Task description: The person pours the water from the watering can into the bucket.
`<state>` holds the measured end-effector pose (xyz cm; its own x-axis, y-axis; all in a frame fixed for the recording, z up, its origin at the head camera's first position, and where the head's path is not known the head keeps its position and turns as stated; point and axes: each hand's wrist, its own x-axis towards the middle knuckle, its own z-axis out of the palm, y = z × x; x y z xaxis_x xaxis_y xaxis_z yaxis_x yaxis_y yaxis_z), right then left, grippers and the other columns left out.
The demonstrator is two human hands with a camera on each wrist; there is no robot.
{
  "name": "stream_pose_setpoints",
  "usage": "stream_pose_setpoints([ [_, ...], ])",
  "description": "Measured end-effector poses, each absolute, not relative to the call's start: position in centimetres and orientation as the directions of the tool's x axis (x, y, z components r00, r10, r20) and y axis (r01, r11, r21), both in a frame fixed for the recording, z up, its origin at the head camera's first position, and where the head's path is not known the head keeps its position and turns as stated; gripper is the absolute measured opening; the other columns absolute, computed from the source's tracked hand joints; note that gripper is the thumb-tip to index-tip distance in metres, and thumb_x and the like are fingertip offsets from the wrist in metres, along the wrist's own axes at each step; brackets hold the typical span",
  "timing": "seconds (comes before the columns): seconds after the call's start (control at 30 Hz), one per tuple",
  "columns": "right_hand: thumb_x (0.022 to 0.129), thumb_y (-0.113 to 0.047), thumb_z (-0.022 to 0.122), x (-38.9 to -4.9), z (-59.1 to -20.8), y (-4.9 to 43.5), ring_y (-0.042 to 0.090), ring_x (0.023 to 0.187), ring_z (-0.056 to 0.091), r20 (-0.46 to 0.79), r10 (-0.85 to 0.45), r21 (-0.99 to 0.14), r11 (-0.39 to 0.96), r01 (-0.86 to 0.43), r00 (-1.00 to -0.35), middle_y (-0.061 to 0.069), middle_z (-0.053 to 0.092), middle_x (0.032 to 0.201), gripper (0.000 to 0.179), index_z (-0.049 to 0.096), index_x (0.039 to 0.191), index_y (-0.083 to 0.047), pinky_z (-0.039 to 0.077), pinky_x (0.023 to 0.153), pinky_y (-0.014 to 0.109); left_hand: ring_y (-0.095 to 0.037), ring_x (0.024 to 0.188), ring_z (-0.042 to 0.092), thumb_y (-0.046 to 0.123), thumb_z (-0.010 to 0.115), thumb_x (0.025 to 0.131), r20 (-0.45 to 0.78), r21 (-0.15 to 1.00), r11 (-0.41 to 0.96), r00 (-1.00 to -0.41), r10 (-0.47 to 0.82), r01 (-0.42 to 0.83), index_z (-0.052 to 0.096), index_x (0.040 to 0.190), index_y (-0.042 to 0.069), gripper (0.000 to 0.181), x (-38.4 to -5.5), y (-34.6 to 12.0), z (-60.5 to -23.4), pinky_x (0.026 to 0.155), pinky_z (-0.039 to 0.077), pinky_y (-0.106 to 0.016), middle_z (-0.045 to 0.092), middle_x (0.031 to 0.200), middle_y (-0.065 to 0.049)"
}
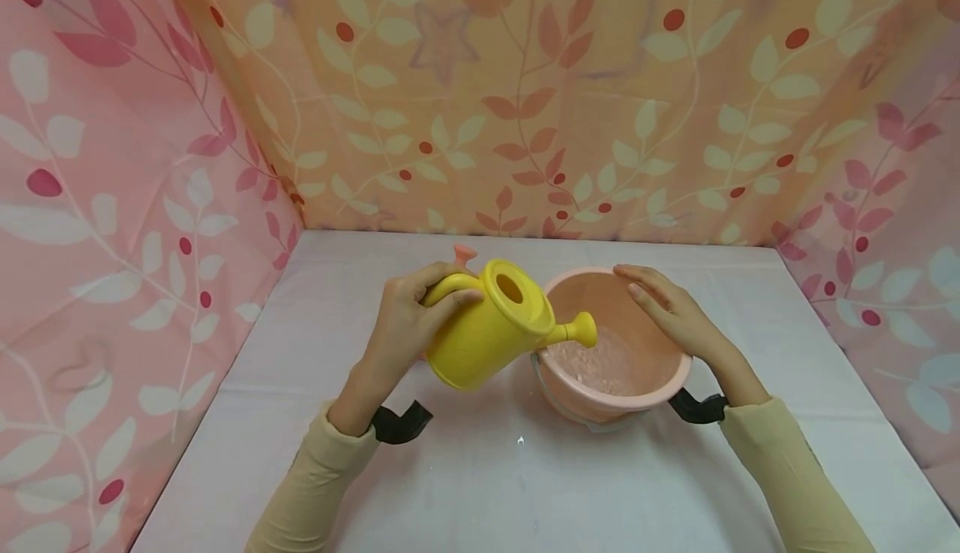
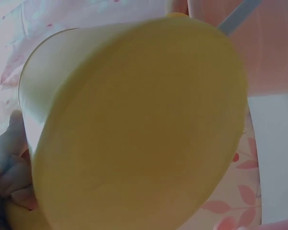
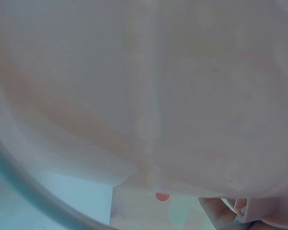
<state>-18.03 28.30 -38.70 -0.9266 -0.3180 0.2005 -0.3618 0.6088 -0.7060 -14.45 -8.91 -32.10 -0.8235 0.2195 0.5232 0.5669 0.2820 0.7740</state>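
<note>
My left hand (image 1: 416, 307) grips the handle of a yellow watering can (image 1: 480, 332), which is tilted to the right. Its spout (image 1: 577, 332) ends over the inside of a pink bucket (image 1: 558, 386). Rippling water (image 1: 600, 361) lies in the bottom of the bucket. On the bucket's right rim, my right hand (image 1: 675, 311) holds on with the thumb on the inner side. The can's yellow base (image 2: 144, 129) fills most of the left wrist view, with left fingers (image 2: 14, 177) at its edge. Up close, the bucket's outer wall (image 3: 206, 96) hides much of the right hand.
Behind the yellow can, a small pink spout-like piece (image 1: 465, 254) sticks up; the rest of it is hidden. The bucket's pale bail handle (image 1: 596, 428) hangs down in front. A white cloth (image 1: 480, 486) covers the table, with patterned curtains (image 1: 525, 119) at the back and sides.
</note>
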Motion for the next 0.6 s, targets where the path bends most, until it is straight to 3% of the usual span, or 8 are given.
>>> stream_pose_setpoints([
  [0.3,0.099,-0.022,0.045,-17.95,-38.73,28.30,0.032,0.133,0.032,0.182,-0.310,-0.710,0.615,-0.343,-0.933,0.008,0.041,0.141,0.039,0.044,0.138,-0.018,0.028,0.099,0.063,-0.009,0.071,0.059,0.022,0.075,0.077,0.623,0.719,0.235,-0.756,0.200,0.654,0.069,0.090,0.015,0.016,-14.31,-8.58,-32.42,0.067,0.052,-0.025,0.068,0.084,0.004],
  [0.6,0.099,-0.019,0.044,-17.78,-38.22,28.02,0.033,0.133,0.032,0.178,-0.321,-0.716,0.606,-0.346,-0.930,0.011,0.041,0.141,0.039,0.043,0.138,-0.013,0.029,0.099,0.063,-0.010,0.071,0.059,0.018,0.076,0.075,0.652,0.694,0.258,-0.738,0.172,0.673,0.070,0.091,0.011,0.018,-14.56,-8.53,-32.53,0.068,0.051,-0.023,0.068,0.082,0.000],
])
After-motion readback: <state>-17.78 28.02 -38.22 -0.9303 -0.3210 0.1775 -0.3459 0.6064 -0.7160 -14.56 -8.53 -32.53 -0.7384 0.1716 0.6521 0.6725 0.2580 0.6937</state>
